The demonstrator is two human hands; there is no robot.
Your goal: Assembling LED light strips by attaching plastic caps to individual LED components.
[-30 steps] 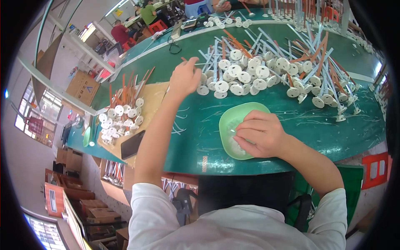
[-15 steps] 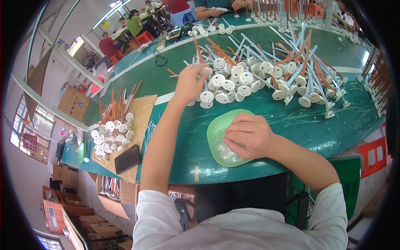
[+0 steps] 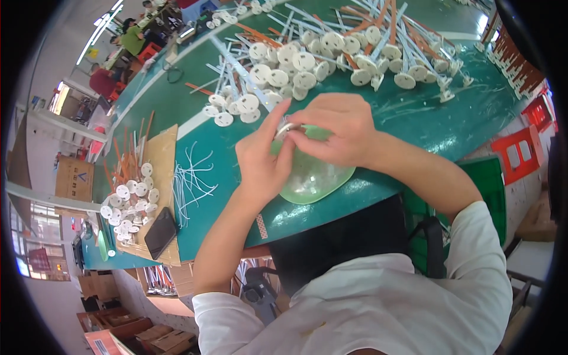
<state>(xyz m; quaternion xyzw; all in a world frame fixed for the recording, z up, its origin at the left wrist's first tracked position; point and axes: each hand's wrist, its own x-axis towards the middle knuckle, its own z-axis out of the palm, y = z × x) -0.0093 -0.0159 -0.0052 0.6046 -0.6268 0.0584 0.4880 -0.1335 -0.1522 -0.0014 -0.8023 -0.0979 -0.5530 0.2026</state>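
White round disc [image 3: 287, 128]: above far-left rim of shallow green bowl [image 3: 300, 199]
Pale flat strip [image 3: 241, 69]: apparently the disc's; long axis points far-left from bowl
Left hand [image 3: 260, 161]: grasping disc, left of bowl
Right hand [image 3: 342, 129]: fingertips pinching disc, over bowl

stemmed discs [image 3: 304, 61] behind bowl [image 3: 313, 188] — phone [image 3: 160, 234] left, on cardboard [image 3: 164, 155]
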